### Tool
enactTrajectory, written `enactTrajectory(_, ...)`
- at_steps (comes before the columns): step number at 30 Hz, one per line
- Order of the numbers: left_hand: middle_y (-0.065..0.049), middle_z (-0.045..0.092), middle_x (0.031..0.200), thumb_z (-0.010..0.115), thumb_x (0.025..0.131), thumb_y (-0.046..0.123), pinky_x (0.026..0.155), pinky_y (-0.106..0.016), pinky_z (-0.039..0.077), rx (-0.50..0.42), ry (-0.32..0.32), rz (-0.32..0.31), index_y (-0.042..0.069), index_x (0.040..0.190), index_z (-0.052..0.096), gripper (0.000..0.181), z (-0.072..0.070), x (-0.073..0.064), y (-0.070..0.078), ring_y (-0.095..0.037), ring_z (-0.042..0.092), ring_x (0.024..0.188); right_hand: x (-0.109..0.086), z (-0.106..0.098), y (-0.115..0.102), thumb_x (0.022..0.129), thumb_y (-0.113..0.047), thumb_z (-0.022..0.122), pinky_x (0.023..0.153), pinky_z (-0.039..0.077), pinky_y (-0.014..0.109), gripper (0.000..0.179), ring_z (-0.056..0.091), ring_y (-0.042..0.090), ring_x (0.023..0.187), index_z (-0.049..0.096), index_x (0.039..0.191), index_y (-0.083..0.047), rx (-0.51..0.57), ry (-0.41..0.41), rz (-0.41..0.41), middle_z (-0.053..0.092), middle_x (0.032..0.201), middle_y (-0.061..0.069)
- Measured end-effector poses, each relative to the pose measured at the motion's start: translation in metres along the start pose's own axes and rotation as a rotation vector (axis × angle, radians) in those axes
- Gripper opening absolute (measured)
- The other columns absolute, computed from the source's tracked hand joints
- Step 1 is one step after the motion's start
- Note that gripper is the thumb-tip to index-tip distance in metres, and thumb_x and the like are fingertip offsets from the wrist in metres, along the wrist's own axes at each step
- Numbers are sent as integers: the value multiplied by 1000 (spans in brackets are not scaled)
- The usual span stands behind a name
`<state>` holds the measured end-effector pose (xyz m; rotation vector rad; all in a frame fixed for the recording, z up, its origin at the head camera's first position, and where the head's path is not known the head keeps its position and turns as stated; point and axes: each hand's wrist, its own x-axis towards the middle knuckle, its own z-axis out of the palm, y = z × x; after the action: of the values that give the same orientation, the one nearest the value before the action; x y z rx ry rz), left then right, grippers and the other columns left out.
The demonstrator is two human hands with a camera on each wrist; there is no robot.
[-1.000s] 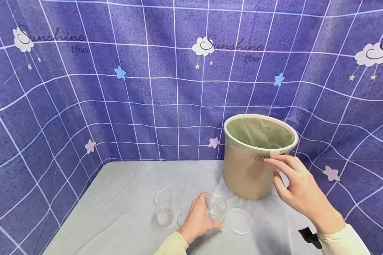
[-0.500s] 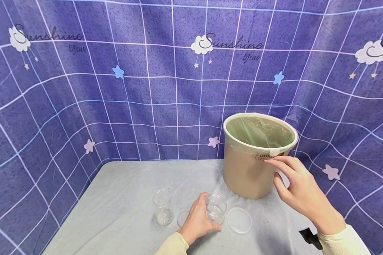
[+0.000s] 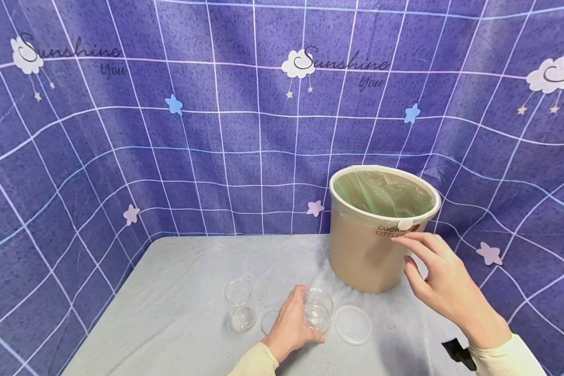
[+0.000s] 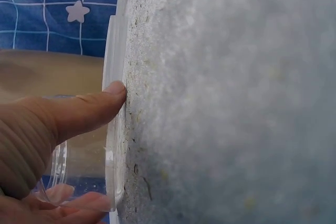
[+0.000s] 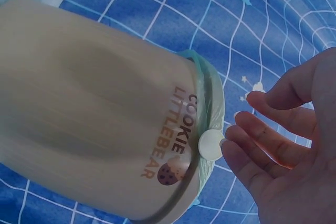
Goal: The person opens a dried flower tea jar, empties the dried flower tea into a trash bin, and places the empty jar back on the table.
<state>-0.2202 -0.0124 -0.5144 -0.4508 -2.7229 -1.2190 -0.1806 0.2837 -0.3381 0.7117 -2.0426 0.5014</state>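
In the head view my left hand (image 3: pixel 291 321) grips a small clear plastic jar (image 3: pixel 320 308) that stands upright on the table. The left wrist view shows its thumb (image 4: pixel 89 114) low along the side of the jar (image 4: pixel 86 161), with the other fingers curled on the opposite side. My right hand (image 3: pixel 444 282) hovers before a tan bin (image 3: pixel 362 256), fingers bent loosely and nothing between them. Seen from the right wrist, those fingers (image 5: pixel 273 145) are near the white button (image 5: pixel 211 145) on the bin's rim; whether they touch it I cannot tell.
A second clear jar (image 3: pixel 241 308) stands to the left. Right of the gripped jar lies a round clear lid (image 3: pixel 353 325); another round clear piece (image 3: pixel 267 319) is partly hidden behind my left hand. A green bag (image 3: pixel 380 193) lines the bin. Purple gridded cloth (image 3: pixel 244 130) surrounds the grey table (image 3: pixel 183 282).
The held jar shifts very slightly toward me together with my left fingers. My right hand stays almost where it was, and the head view drifts a little.
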Motion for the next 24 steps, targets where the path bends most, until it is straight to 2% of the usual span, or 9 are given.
enactTrajectory(10,-17,65,133,105,39,18,105,-53,49,-27,-24,-7,7,140,44,118,-1,-2,0,-40,62,122,-1,2,-1,85,-11,55,107,31,12,39,59,28,109,75,119,-7,11,4,-4,69,115,9)
enactTrajectory(17,-21,60,140,105,42,22,107,-54,47,-22,-40,-10,6,151,38,129,-4,-5,2,-42,59,127,-2,2,-1,84,-10,55,107,31,12,40,60,29,108,75,119,-8,7,2,-5,69,114,8)
enactTrajectory(24,-22,48,152,104,47,34,113,-52,42,61,-73,43,0,157,31,136,-14,-5,7,-41,49,138,-4,4,0,83,-10,56,107,31,13,40,60,29,107,75,119,-7,2,-5,-9,69,114,8)
